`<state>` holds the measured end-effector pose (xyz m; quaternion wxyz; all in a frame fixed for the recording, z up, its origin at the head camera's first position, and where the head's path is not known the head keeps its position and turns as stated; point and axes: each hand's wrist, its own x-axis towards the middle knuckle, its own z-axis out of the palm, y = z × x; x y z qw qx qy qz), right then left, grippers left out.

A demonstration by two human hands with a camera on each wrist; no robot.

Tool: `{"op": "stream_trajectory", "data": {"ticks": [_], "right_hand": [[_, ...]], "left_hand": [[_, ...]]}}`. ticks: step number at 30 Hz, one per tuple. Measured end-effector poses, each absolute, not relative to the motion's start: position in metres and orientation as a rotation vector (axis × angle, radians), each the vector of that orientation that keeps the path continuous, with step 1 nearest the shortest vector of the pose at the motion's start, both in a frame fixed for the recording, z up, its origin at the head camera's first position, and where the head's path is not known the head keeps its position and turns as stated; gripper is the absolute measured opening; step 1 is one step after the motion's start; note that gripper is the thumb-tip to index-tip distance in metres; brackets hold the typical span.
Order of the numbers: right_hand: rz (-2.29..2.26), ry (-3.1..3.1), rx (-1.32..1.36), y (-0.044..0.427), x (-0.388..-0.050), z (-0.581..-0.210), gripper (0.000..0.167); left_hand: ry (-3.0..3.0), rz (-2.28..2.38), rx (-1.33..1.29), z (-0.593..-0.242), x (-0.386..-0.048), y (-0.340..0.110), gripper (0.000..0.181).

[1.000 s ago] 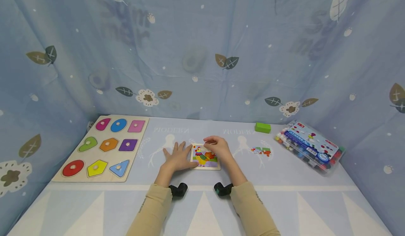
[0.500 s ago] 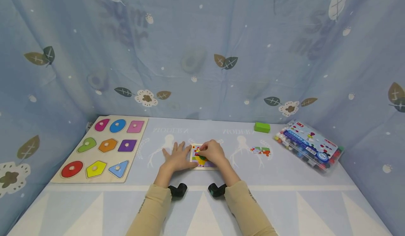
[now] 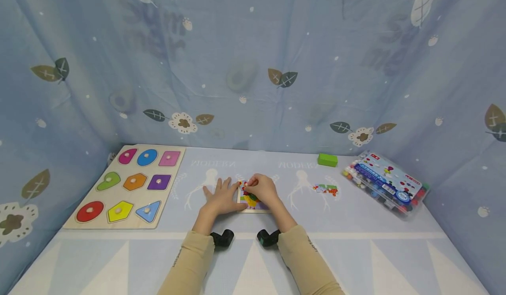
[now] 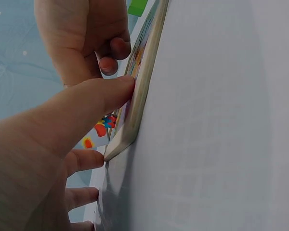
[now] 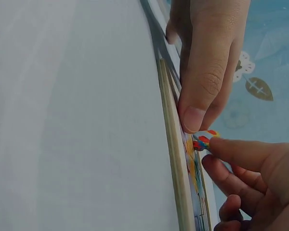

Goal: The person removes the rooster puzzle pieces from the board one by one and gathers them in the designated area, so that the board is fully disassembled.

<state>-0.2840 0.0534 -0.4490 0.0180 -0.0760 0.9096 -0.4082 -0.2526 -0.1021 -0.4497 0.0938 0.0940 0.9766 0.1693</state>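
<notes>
A small square picture puzzle (image 3: 253,204) with a pale wooden frame and a bright cartoon picture lies on the table between the hands. My left hand (image 3: 222,197) is spread beside it, fingers straight on the tabletop and the frame's left edge. Its thumb (image 4: 118,89) presses on the near edge of the board. Over the puzzle, my right hand (image 3: 264,189) pinches a small red, blue and yellow puzzle piece (image 5: 201,144) between thumb and finger. The wrist views show this piece tilted up at the board; whether it touches the board I cannot tell. The right hand hides the puzzle's right part.
Left on the table lies a wooden shape board (image 3: 120,205) with colored knobbed shapes. Joined puzzle pieces (image 3: 326,189) lie to the right. Behind them is a green block (image 3: 327,160), and further right a clear case (image 3: 387,183) of colorful contents. A patterned curtain (image 3: 253,66) surrounds the table.
My right hand has moved left and slightly down, from the puzzle's upper right to its left part, then shifted only slightly. The left hand has stayed in place.
</notes>
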Motion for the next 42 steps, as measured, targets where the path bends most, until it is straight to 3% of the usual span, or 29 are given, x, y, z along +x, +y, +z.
{"op": "stream_trajectory", "data": {"ticks": [7, 15, 42], "right_hand": [[-1.454, 2.729, -0.227, 0.056, -0.282, -0.447, 0.028], [-1.594, 2.642, -0.193, 0.071, -0.283, -0.445, 0.026], [-1.812, 2.533, 0.099, 0.171, -0.285, -0.439, 0.035]], "left_hand": [[2.889, 0.5, 0.272, -0.448, -0.251, -0.101, 0.081], [2.884, 0.498, 0.262, -0.448, -0.251, -0.1, 0.082], [2.883, 0.543, 0.28, -0.446, -0.25, -0.102, 0.076]]}}
